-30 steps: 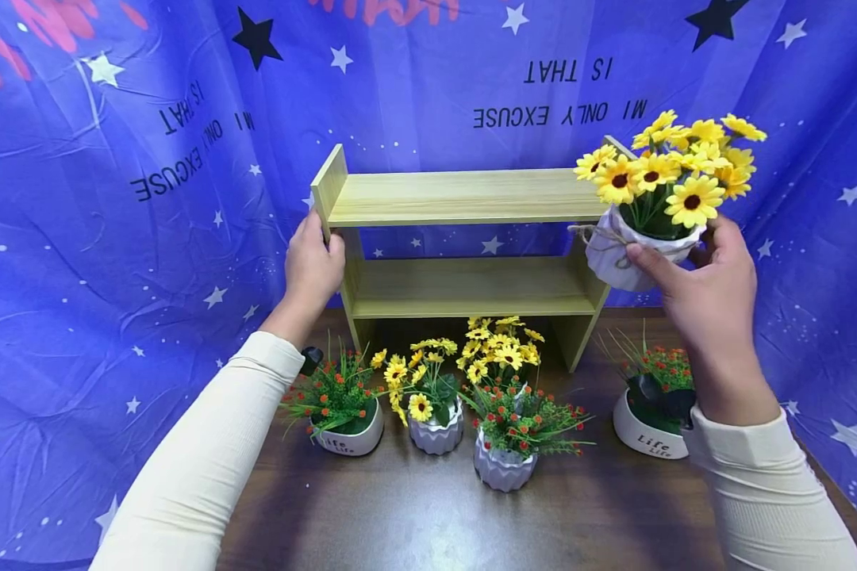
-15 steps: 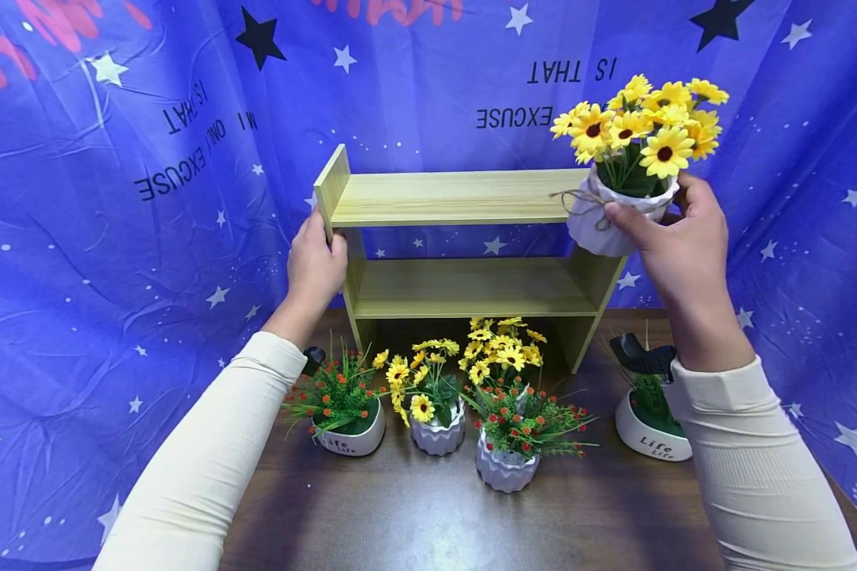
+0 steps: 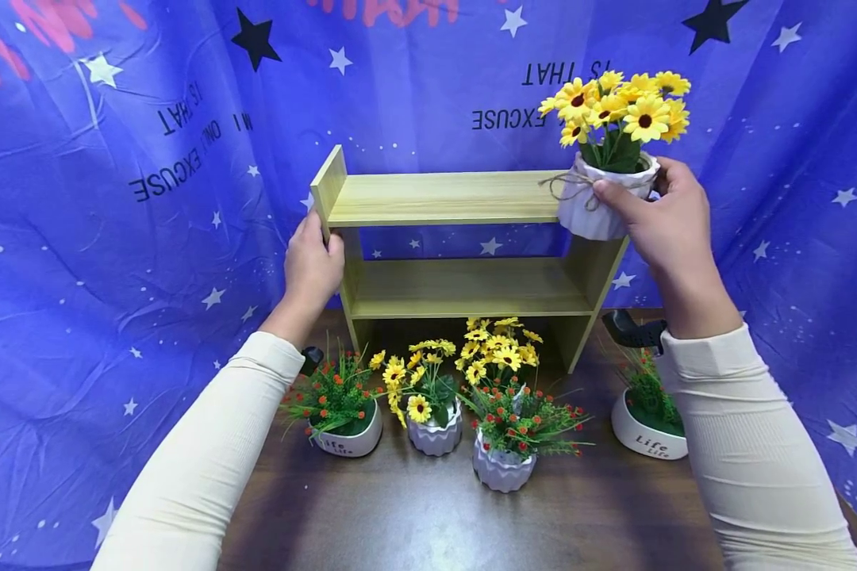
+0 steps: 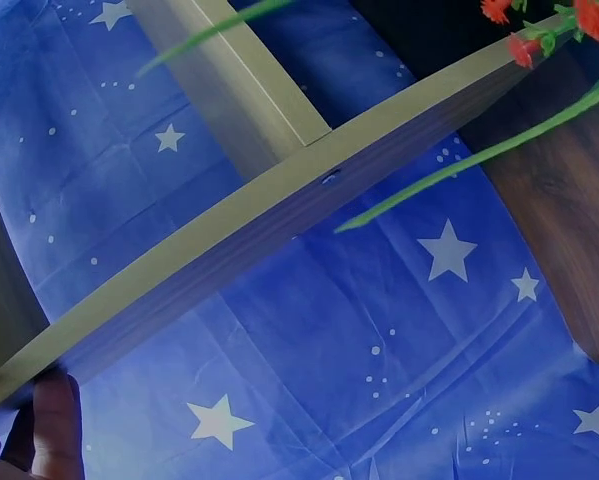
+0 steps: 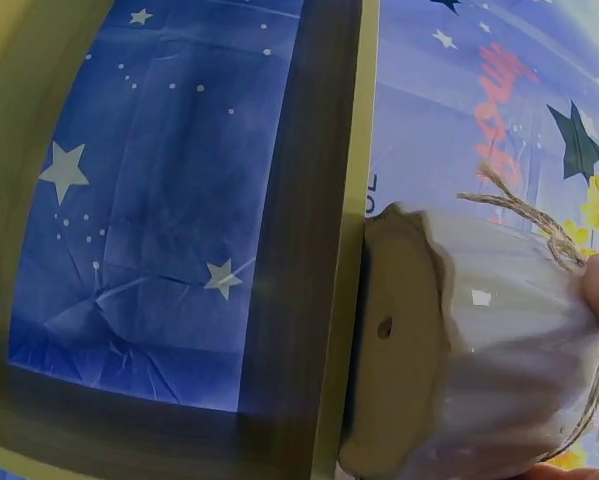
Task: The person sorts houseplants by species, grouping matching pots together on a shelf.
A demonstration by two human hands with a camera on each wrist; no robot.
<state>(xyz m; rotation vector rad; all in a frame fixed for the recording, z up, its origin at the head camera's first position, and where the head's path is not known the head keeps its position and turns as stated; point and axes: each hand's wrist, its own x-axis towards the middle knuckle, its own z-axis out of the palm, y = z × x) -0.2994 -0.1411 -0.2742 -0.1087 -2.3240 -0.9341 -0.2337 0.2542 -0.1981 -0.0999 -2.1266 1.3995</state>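
Note:
My right hand [image 3: 674, 218] grips a white ribbed flowerpot [image 3: 594, 202] tied with twine and full of yellow sunflowers. It holds the pot at the right end of the top board of a two-tier wooden shelf [image 3: 443, 197]. In the right wrist view the underside of the flowerpot [image 5: 399, 340], with a small hole, shows right beside the board's edge; I cannot tell whether they touch. At the shelf's left side panel my left hand [image 3: 313, 266] grips the upright, its thumb on the near side. A finger [image 4: 57, 425] shows against that panel in the left wrist view.
Before the shelf stand two pots of yellow flowers [image 3: 434, 436] [image 3: 501, 349] and a ribbed pot of red flowers [image 3: 505, 468]. White oval "Life" planters stand at left [image 3: 350, 440] and right [image 3: 646, 436] on the brown table [image 3: 400, 523]. A blue star-patterned cloth [image 3: 150, 317] hangs behind.
My right hand has carried the sunflower pot leftward and up, from right of the shelf to the right end of its top board. The left hand stays on the side panel.

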